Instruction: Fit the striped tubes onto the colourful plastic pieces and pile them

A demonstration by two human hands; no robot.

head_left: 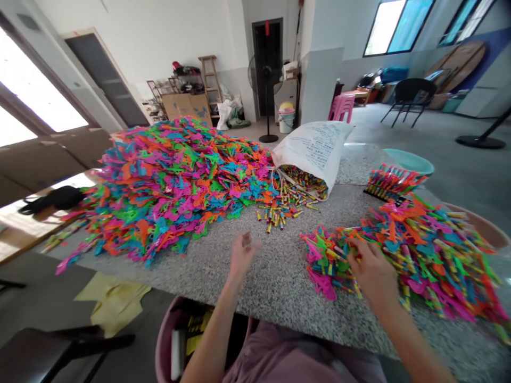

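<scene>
My left hand [241, 254] hovers over the bare grey speckled tabletop, holding nothing, its fingers apart and slightly blurred. At the near edge of the right-hand pile of plastic pieces with striped tubes [429, 255], my right hand [373, 268] has curled fingers; what they grip is hidden. A larger heap of flat plastic pieces [175, 181], in pink, blue, green and orange, covers the left part of the table. Between the piles lies a white sack [313, 149], its mouth facing me, with small striped tubes [275, 218] spilling out.
Upright pieces stand in a row in a black holder [385, 196] behind the right pile, near a teal basin [411, 159]. Below the table edge is a pink tub [163, 340]. A dark chair [35, 351] stands at lower left, and a fan [266, 80] farther back.
</scene>
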